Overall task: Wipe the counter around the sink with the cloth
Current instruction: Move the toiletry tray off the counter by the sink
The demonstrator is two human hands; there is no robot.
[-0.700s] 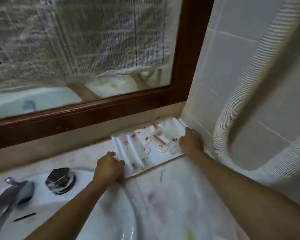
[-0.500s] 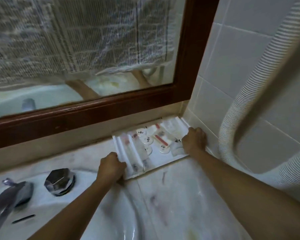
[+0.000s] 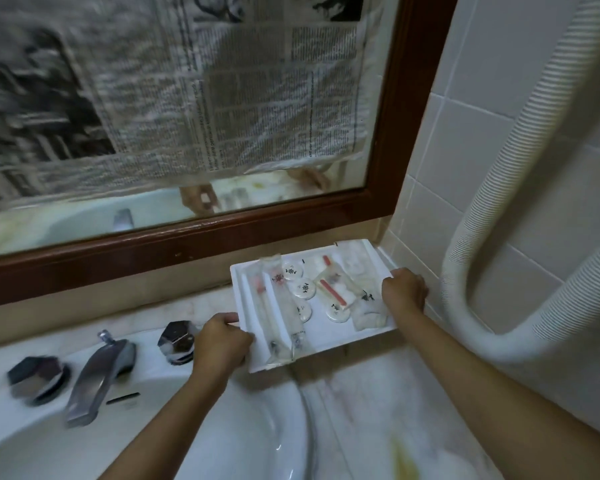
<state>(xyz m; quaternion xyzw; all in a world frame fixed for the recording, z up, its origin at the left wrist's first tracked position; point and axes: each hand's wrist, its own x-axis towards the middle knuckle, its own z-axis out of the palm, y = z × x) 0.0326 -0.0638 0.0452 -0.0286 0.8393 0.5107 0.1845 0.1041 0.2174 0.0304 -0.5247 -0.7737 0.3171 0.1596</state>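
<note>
A white tray point(image 3: 329, 344) of wrapped toiletries and round soaps is held above the marble counter point(image 3: 371, 417) in the back right corner. My left hand point(image 3: 220, 341) grips its left edge and my right hand point(image 3: 404, 292) grips its right edge. The white sink point(image 3: 222, 441) lies at the lower left, under my left forearm. Stains and a yellow smear mark the counter near the bottom. No cloth is in view.
A chrome faucet point(image 3: 94, 379) stands between two faceted chrome knobs point(image 3: 37, 377) point(image 3: 177, 341) behind the sink. A wood-framed mirror point(image 3: 201, 244) covered with newspaper spans the back. A white ribbed hose point(image 3: 492, 188) loops on the tiled right wall point(image 3: 465, 140).
Both hands have lifted the tray off the counter and drawn it toward me. The view has shifted left, so the faucet and left knob show more.
</note>
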